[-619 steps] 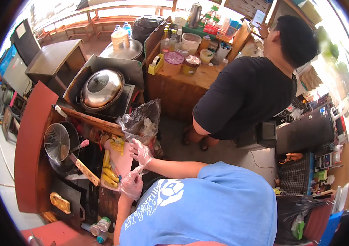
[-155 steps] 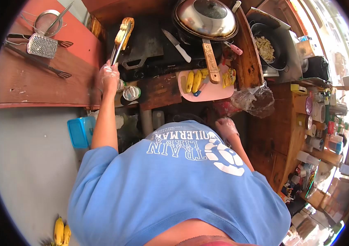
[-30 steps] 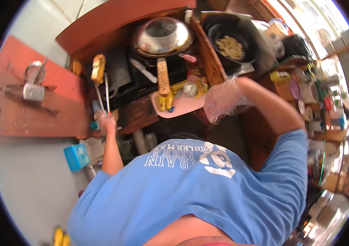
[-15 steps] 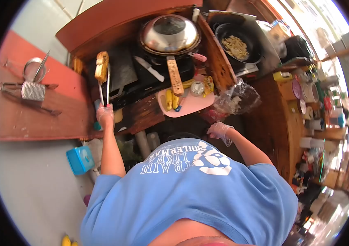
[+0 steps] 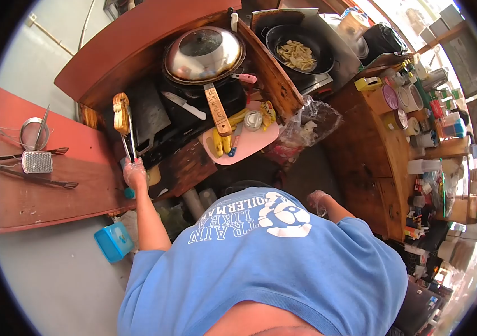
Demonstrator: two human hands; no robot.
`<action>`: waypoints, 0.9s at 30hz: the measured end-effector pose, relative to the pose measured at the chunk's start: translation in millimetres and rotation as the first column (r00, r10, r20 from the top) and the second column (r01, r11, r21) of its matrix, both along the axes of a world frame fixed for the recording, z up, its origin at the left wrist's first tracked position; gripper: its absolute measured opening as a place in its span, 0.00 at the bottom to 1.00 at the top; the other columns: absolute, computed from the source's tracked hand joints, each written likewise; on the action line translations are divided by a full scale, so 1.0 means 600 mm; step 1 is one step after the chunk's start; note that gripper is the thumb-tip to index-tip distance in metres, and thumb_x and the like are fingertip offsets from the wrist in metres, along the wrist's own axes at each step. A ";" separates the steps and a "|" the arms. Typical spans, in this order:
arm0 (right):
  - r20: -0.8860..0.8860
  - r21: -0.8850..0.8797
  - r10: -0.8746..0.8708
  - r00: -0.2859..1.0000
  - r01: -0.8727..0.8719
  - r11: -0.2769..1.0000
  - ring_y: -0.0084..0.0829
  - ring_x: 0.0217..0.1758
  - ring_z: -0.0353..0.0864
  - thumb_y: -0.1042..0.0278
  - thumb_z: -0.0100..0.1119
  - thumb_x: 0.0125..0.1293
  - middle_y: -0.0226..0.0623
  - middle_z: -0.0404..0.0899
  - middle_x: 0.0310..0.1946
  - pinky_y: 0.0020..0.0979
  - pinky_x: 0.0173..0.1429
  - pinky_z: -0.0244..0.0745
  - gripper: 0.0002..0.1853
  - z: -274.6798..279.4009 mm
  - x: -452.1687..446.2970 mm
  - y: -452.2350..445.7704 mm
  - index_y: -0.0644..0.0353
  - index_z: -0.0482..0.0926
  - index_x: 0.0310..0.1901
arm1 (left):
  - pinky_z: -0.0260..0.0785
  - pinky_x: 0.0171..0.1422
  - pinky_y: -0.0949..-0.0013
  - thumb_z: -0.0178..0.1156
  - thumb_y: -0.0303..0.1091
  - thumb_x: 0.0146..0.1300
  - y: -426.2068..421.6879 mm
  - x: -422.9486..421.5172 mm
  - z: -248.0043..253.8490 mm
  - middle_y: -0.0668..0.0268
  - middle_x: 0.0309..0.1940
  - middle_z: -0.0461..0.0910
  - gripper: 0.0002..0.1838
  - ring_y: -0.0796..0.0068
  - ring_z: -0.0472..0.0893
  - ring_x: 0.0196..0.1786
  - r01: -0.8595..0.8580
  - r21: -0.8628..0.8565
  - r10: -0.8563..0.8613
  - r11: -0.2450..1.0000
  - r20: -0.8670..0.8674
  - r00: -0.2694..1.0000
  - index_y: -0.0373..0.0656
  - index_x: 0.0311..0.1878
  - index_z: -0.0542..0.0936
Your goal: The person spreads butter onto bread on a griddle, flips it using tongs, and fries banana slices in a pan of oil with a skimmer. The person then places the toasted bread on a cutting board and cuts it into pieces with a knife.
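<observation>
My left hand point(image 5: 135, 174), in a clear plastic glove, is closed around metal tongs point(image 5: 131, 134). Gripped in their far ends is a browned piece of toasted bread point(image 5: 121, 113), held up in the air left of the dark flat griddle point(image 5: 143, 115). My right hand point(image 5: 318, 200), also gloved, hangs low by my right side, away from the counter; its fingers are too small and blurred to read. A domed metal lid point(image 5: 207, 53) covers a pan whose wooden handle point(image 5: 216, 109) points toward me. A white-handled knife point(image 5: 184, 105) lies between griddle and pan.
Bananas point(image 5: 218, 143) and a glass jar point(image 5: 253, 119) rest on a pink cutting board point(image 5: 241, 158). To the right, a wok point(image 5: 328, 59) holds pale sliced food. A grater point(image 5: 36, 162) and strainer point(image 5: 34, 134) hang on the left panel. A wooden cabinet point(image 5: 356, 168) stands at right.
My view has turned, so the counter sits further left. My right hand has drawn back and to the right, away from the plastic bag. My left hand still holds the tongs with the bread.
</observation>
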State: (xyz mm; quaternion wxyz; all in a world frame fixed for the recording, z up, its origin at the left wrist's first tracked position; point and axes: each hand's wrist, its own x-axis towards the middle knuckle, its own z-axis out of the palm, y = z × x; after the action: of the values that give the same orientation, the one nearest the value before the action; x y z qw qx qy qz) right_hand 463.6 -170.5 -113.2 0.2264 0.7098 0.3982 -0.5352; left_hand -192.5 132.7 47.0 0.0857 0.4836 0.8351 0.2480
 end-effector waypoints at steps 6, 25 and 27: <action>0.021 0.169 0.630 0.776 -0.624 0.763 0.45 0.46 0.87 0.68 0.64 0.55 0.43 0.86 0.38 0.41 0.47 0.81 0.10 0.090 -0.039 0.052 0.55 0.85 0.39 | 0.73 0.46 0.52 0.66 0.41 0.63 0.002 0.005 0.005 0.51 0.35 0.84 0.18 0.47 0.83 0.40 -0.038 -0.043 0.037 0.998 -0.016 0.999 0.45 0.53 0.82; -0.097 0.352 0.354 0.930 -0.300 0.887 0.36 0.31 0.83 0.65 0.62 0.62 0.40 0.84 0.31 0.36 0.34 0.76 0.07 -0.057 0.014 0.095 0.57 0.85 0.35 | 0.76 0.47 0.50 0.70 0.38 0.58 -0.038 0.033 0.013 0.49 0.36 0.84 0.21 0.46 0.84 0.42 -0.042 -0.063 0.032 0.997 -0.148 0.988 0.39 0.52 0.80; -0.039 0.349 0.499 0.866 -0.456 0.819 0.38 0.33 0.84 0.66 0.62 0.60 0.42 0.85 0.33 0.37 0.36 0.77 0.07 -0.051 0.011 0.085 0.56 0.86 0.36 | 0.75 0.49 0.50 0.70 0.39 0.59 -0.051 0.022 0.001 0.48 0.39 0.84 0.21 0.47 0.83 0.44 -0.026 -0.032 0.021 0.999 -0.156 0.988 0.38 0.52 0.80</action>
State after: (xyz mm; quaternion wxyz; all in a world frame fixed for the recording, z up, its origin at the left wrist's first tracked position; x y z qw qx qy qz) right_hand 470.3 -119.6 -143.7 0.2060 0.5788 0.6604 -0.4317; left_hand -179.1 102.3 47.8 0.0255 0.4899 0.8490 0.1962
